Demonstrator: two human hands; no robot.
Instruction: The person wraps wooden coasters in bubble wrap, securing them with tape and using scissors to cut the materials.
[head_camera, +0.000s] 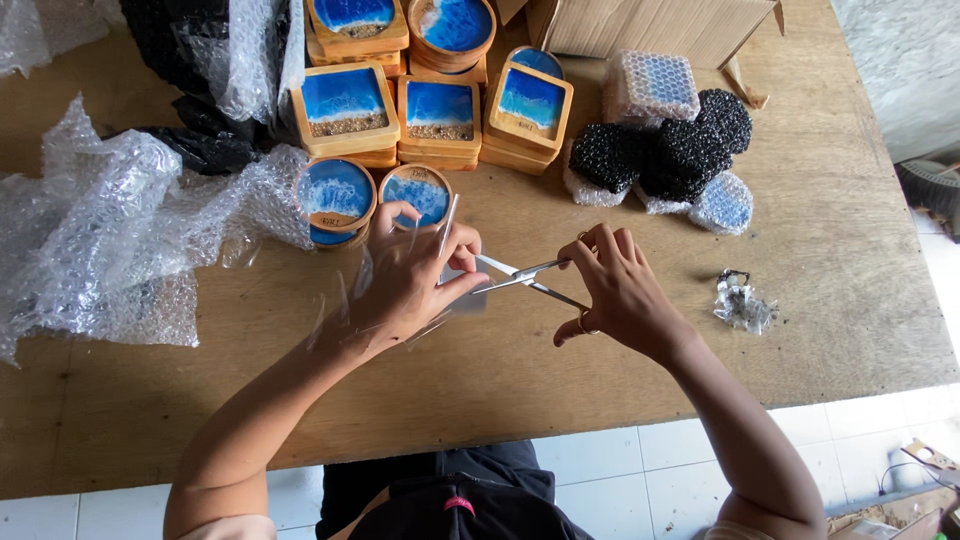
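My left hand (405, 280) pinches a piece of clear plastic film (445, 240) over the middle of the wooden table (500, 370). My right hand (615, 290) holds a pair of metal scissors (520, 275) by its handles. The blades are apart and point left, touching the film at my left fingers. Just behind my left hand lie two round wooden coasters with blue and white resin (335, 195), one partly on bubble wrap.
Stacks of square and round blue resin coasters (435, 110) stand at the back. Wrapped bundles in black and clear bubble wrap (665, 150) lie to the right of them. Loose bubble wrap (100, 240) covers the left side. A cardboard box (640, 25) and a small clear scrap (742, 305) sit nearby.
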